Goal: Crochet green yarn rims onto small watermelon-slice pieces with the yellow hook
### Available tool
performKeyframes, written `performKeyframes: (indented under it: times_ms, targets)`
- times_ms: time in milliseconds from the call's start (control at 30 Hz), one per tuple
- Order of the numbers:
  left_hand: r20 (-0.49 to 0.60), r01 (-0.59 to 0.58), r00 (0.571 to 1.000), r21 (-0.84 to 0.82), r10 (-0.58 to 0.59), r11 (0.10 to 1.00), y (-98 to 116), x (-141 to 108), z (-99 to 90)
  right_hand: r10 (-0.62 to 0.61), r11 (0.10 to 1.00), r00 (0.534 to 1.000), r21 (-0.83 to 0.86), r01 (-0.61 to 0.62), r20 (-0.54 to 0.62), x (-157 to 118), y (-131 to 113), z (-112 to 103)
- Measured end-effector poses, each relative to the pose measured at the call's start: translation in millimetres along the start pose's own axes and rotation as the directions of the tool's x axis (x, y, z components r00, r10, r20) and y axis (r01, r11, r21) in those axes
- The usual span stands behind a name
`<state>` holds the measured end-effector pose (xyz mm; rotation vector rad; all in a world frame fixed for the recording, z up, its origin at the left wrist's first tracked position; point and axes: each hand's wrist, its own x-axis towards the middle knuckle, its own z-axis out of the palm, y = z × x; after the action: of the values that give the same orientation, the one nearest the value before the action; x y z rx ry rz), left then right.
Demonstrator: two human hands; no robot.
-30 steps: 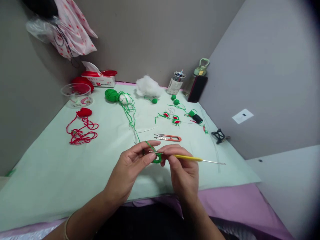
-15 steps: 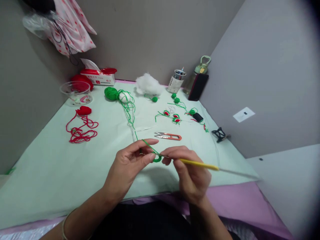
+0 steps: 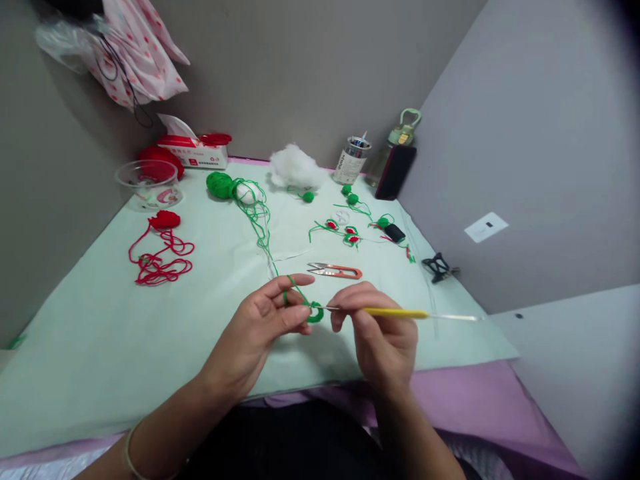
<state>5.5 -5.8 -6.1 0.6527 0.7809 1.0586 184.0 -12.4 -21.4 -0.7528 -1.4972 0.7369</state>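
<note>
My left hand [image 3: 267, 317] pinches a small green crochet ring [image 3: 315, 316] between thumb and fingers. Green yarn [image 3: 299, 288] runs over its raised index finger and back to the green yarn ball [image 3: 220, 185]. In my right hand [image 3: 383, 333] is a crochet hook [image 3: 397, 313] with a yellow grip, held like a pencil. The hook's thin metal tip meets the top of the ring; whether it passes through a stitch I cannot tell. Orange-handled thread snips [image 3: 335, 271] lie just beyond my hands.
Red yarn [image 3: 163, 267] lies at left by a clear plastic tub [image 3: 150, 187]. At the back are a tissue box [image 3: 200, 156], white stuffing [image 3: 295, 167], a pen can [image 3: 353, 161] and a phone [image 3: 396, 173]. Small red-and-green crochet pieces [image 3: 351, 238] lie right of centre.
The hook has swung from slanting down to the right to nearly level, and my right hand has turned with it. The ring stays in my left hand; the view has shifted slightly.
</note>
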Motion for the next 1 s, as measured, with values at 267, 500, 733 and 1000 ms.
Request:
performKeyframes:
  times_ms: [267,500,733,1000]
  targets:
    - [0.005,-0.068,0.998,0.106,0.068,0.992,-9.5,1.0,1.0,-0.041,0.992,0.996,-0.119,0.032,-0.074,-1.6,0.2,12.2]
    - [-0.057,-0.037,0.998,-0.108,0.031,0.993,-15.9,1.7,4.9,-0.297,0.788,0.951,-0.541,0.294,0.085,-19.3,12.5,19.5]
    - [-0.014,0.092,0.995,-0.165,-0.096,0.982,-4.1,2.8,0.1,0.001,1.0,0.989,-0.026,-0.005,-0.151,-4.0,4.7,7.0]
    - [-0.01,-0.065,0.998,0.077,0.066,0.995,-11.1,-1.8,1.5,0.11,0.988,0.992,0.116,-0.103,-0.056,-3.2,5.1,11.6]
